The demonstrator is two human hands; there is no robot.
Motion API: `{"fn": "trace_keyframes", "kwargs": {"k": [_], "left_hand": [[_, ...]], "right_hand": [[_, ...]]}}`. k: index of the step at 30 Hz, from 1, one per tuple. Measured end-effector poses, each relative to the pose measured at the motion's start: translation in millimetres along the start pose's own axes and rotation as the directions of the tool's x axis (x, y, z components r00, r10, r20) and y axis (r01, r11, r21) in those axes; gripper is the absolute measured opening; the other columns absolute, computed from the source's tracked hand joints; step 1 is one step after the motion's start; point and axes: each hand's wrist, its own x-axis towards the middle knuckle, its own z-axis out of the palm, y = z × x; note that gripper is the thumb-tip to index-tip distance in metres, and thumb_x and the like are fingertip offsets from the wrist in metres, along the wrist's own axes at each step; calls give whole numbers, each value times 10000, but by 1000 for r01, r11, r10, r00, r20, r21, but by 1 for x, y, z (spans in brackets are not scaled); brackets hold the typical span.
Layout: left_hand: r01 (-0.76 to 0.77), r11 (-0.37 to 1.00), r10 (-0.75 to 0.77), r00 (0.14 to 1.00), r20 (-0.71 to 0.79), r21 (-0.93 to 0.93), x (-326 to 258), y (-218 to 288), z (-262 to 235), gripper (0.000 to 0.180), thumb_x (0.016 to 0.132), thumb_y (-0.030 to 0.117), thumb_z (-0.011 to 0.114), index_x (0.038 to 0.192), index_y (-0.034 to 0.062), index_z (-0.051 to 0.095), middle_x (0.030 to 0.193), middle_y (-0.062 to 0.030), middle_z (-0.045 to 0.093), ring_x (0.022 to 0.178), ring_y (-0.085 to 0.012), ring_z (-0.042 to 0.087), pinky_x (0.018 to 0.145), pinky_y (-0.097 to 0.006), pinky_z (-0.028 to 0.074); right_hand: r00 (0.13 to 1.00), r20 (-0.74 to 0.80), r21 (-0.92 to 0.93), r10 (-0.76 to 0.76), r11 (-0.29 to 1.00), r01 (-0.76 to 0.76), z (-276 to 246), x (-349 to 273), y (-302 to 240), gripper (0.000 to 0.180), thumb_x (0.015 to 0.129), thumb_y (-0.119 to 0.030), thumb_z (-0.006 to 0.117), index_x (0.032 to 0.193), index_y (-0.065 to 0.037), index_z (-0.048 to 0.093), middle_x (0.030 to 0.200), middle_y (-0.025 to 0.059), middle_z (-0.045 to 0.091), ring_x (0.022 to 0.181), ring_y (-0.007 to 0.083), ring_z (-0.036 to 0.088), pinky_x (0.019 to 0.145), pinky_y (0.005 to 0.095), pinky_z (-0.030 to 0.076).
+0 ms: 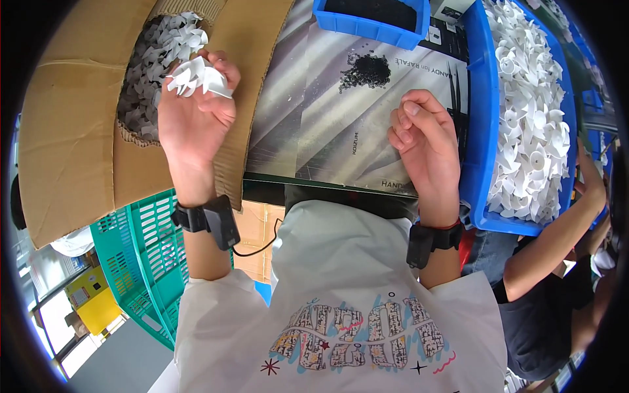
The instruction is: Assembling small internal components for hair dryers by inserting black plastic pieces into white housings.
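Observation:
My left hand (196, 121), palm up at the edge of a cardboard box, has its fingers curled around a few white plastic fan blades (196, 77). Behind it, a hole torn in the box (78, 131) shows many more of the same blades (154, 65). My right hand (429, 141) is raised over the right part of the work surface (295, 124), thumb and forefinger pressed together; anything between them is too small or hidden to make out. Beyond it lies a loose pile of tiny black parts (367, 71).
A blue bin (400, 34) with black contents stands at the far side. To the right, a long blue bin (481, 131) is heaped with white fan blades (531, 131). A green plastic crate (141, 255) is at lower left. A co-worker's arm (557, 236) reaches in at far right.

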Motion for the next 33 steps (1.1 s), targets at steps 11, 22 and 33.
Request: {"fn": "trace_keyframes", "kwargs": {"k": [11, 22, 33], "left_hand": [[-226, 936, 264, 958, -115, 272, 4, -113, -1, 435, 998, 517, 389, 1168, 136, 512, 1065, -94, 603, 860, -257, 635, 505, -271, 417], [-230, 418, 496, 868, -9, 879, 2, -143, -11, 487, 1025, 466, 284, 1039, 41, 521, 839, -85, 592, 687, -143, 626, 488, -246, 422], [-295, 125, 526, 829, 188, 947, 5, -149, -11, 465, 1019, 392, 329, 968, 2, 577, 829, -58, 565, 697, -119, 512, 601, -277, 419]], "right_hand": [[886, 258, -966, -385, -79, 246, 6, 29, -10, 98, 821, -42, 660, 909, 0, 663, 747, 91, 656, 649, 183, 615, 627, 304, 490], [917, 257, -923, -304, -357, 141, 20, 28, -7, 114, 821, -72, 645, 916, -10, 662, 755, 101, 673, 673, 248, 659, 627, 348, 506], [971, 236, -444, -39, 884, 143, 38, -12, 27, 85, 890, 69, 573, 965, 41, 600, 915, 28, 597, 857, 100, 581, 779, 260, 478]]}}
